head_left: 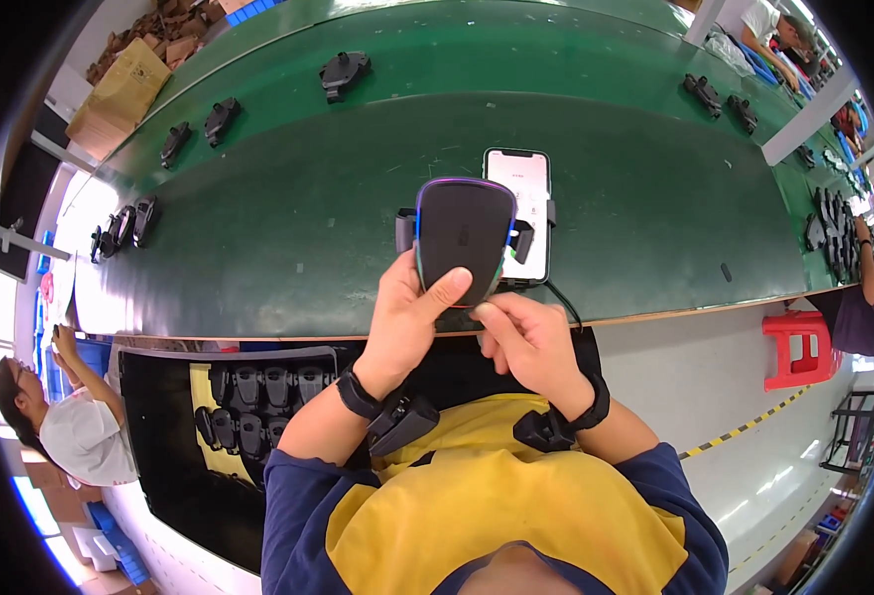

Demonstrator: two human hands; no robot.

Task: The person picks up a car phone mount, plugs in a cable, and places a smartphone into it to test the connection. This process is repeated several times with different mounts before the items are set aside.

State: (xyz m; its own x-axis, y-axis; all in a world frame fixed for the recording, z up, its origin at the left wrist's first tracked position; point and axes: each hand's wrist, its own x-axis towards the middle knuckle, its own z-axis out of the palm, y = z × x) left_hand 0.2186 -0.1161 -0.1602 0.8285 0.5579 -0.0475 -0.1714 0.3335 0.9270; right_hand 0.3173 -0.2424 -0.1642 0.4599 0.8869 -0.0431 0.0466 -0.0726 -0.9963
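My left hand (409,315) holds a black phone mount (464,238) upright above the table's near edge, thumb on its front face. The mount has a rounded front plate, a rim glowing blue, purple and green, and a side arm on each side. At its bottom edge my right hand (531,337) is closed in a pinch; what the fingertips hold is hidden. Behind the mount, a phone (528,188) with a lit white screen is partly covered by it. A grey clamp arm (552,213) shows at the phone's right edge. A black cable (564,300) runs down below the phone.
The green worktable (645,218) carries more black mounts (345,74) along its far strip. At left below the table, a black bin (164,436) contains several mounts. A red stool (797,349) stands right. People work at left (85,426) and far right.
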